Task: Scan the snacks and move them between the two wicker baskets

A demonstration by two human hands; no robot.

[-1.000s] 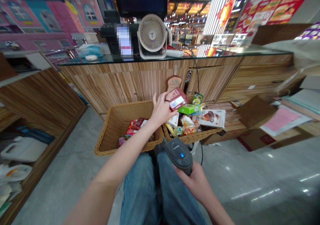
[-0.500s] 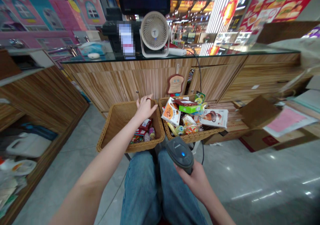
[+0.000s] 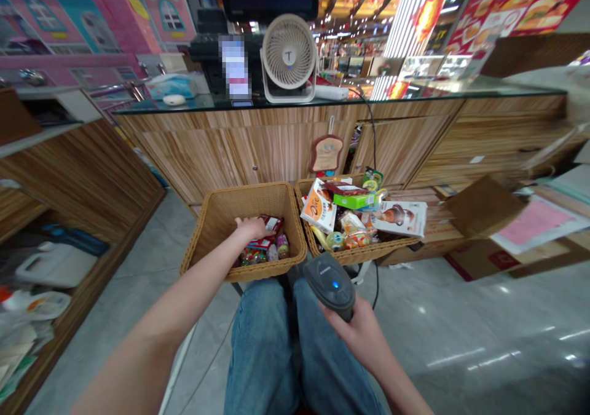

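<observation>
Head view, left hand: I see it (image 3: 251, 229) reaching down just left of the frame's centre, digits spread; their tips are partly hidden, so I cannot tell whether they grip anything.
Dark red packet: it (image 3: 273, 222) lies at the fingers' right-hand side, near or touching; its long axis is partly covered, so I cannot read it surely.
Small wrapped items: these (image 3: 282, 246) sit just below and right of the packet.
Left basket: its wall (image 3: 251, 195) surrounds all of these.
Right hand: lower right of centre, this hand (image 3: 357, 326) is wrapped round the scanner (image 3: 329, 284), farther from the packet than my left.
Right basket: this (image 3: 350, 256) stands beside the left one, a white-and-orange box (image 3: 319, 207) leaning at its left edge.
</observation>
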